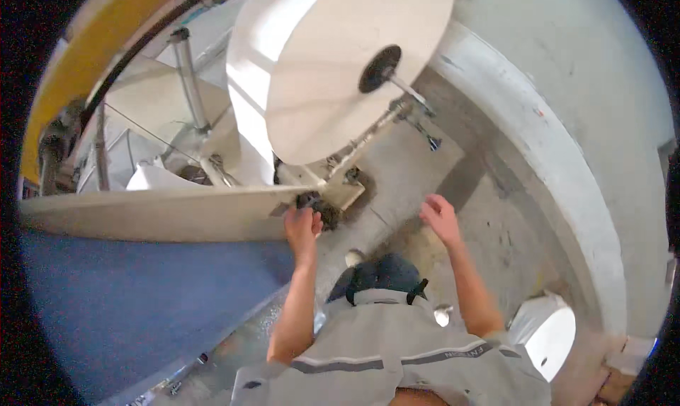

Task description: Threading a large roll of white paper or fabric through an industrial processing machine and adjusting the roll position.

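Observation:
My left hand (303,229) is closed beside the dark mechanism (326,211) at the right end of a long beige panel (163,213). What its fingers grip, if anything, is too small to make out. Off to the right, my right hand (440,220) hangs in the air over the floor with its fingers curled in, and nothing shows in them. Beyond both hands stands a large cream-coloured roll (319,80) with a black hub (380,69). A metal shaft (409,93) sticks out of that hub, next to a slanting support arm (365,144).
Below the beige panel a blue machine side (156,300) fills the left. At upper left are a yellow frame (92,59) and a metal post (188,77). A pale curved band (545,123) runs along the right. A white roll (549,335) lies at lower right.

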{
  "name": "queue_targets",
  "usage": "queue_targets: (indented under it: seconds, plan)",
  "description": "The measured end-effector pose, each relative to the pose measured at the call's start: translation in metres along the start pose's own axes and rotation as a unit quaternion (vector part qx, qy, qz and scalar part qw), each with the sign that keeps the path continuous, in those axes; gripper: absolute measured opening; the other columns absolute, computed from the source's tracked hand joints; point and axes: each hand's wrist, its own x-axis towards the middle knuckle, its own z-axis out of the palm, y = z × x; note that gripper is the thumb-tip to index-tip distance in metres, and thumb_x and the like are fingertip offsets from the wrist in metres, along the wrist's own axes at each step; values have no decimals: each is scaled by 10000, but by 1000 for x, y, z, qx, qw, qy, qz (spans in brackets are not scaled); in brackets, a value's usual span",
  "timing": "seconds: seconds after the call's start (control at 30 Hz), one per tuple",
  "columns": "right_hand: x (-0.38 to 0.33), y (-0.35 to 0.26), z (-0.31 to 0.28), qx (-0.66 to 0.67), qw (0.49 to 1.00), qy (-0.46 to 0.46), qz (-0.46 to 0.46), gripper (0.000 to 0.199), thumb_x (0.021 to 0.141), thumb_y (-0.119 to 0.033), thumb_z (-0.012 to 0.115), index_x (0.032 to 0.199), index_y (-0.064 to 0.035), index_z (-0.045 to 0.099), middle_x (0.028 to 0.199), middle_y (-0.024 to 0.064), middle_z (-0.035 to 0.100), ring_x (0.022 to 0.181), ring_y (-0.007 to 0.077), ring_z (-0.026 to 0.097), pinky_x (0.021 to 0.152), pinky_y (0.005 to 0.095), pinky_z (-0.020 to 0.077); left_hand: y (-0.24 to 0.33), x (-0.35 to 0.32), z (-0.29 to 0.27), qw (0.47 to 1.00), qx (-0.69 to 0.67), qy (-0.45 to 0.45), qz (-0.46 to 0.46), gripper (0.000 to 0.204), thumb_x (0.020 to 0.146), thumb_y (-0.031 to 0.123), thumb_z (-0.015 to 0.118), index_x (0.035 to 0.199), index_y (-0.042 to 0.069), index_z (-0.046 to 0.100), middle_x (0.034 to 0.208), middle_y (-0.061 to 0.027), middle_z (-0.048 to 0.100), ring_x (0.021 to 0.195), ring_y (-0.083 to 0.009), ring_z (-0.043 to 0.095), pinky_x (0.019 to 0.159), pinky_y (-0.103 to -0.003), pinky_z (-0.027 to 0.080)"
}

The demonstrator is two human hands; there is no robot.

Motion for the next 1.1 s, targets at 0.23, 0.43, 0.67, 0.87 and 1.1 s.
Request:
queue_targets:
  seconds: [0.23, 0.43, 0.67, 0.87, 1.1]
  plan:
    - [238, -157, 68, -94, 969, 49, -224, 666, 830, -304, 707, 1342, 24, 438, 1289, 240, 526, 1149, 318, 546, 969, 376, 437, 3, 19, 24, 989, -114, 89, 5, 220, 928, 142, 590, 1106, 19, 549, 935, -76, 652, 798, -145, 652, 671, -251, 546]
    - [349, -285, 130, -170, 907, 75, -378, 1168, 698, -502, 784, 1452, 77, 105, 1474, 383, 119, 1392, 483, 148, 1133, 486, 204, 8, 24, 48, 967, -152, 196, 54, 115, 901, 105, 623, 976, 37, 566, 792, -66, 653, 664, -124, 607, 552, -241, 473]
    - [373, -292, 173, -109, 900, 88, -412, 1352, 621, -541, 825, 1459, 80, -35, 1478, 400, -39, 1416, 477, -47, 1148, 514, 97, -1, 19, 56, 953, -147, 262, 33, 132, 893, 131, 627, 992, 69, 566, 827, -60, 644, 699, -165, 627, 619, -280, 528]
    - [381, -289, 174, -98, 897, 93, -422, 1345, 631, -501, 837, 1477, 28, -66, 1500, 349, -116, 1426, 449, -70, 1145, 508, 117, -5, 14, 68, 951, -138, 275, 44, 207, 909, 150, 616, 1069, 59, 521, 792, -55, 636, 654, -141, 621, 557, -261, 497]
    - [392, -290, 168, -96, 890, 96, -434, 1403, 593, -603, 808, 1469, 40, -80, 1465, 414, -81, 1398, 523, -39, 1121, 572, 131, 43, 4, 164, 979, 61, 188, 51, 268, 927, 181, 604, 1141, 41, 526, 841, -58, 647, 700, -132, 639, 560, -243, 480]
